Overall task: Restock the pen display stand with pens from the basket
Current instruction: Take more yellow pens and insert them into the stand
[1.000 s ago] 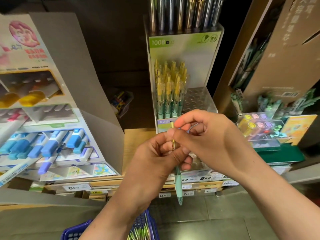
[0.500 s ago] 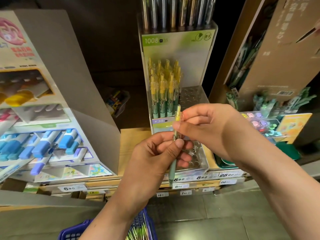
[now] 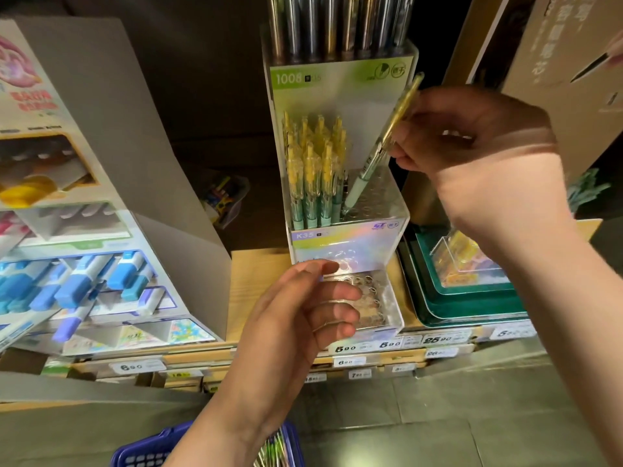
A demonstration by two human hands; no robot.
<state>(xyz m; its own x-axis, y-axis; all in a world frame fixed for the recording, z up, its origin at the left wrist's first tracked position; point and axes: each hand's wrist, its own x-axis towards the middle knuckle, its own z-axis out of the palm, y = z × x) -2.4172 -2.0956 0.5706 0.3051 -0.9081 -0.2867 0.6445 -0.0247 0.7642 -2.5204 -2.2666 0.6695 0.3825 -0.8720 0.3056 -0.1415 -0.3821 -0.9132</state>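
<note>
Right hand (image 3: 472, 136) pinches pen (image 3: 381, 150), tip obscured at stand (image 3: 371, 237); left hand (image 3: 296, 305) slack, basket (image 3: 148, 456) cropped.

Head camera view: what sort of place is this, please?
Most likely a stationery shop: a row of price tags, a clear pen display stand holding matching pens, and a cardboard marker display beside it.

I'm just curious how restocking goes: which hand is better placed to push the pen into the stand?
The right hand. It pinches the pen, tilted, with its tip at an open hole in the pen display stand beside the standing pens. The left hand is empty and lower down.
</note>
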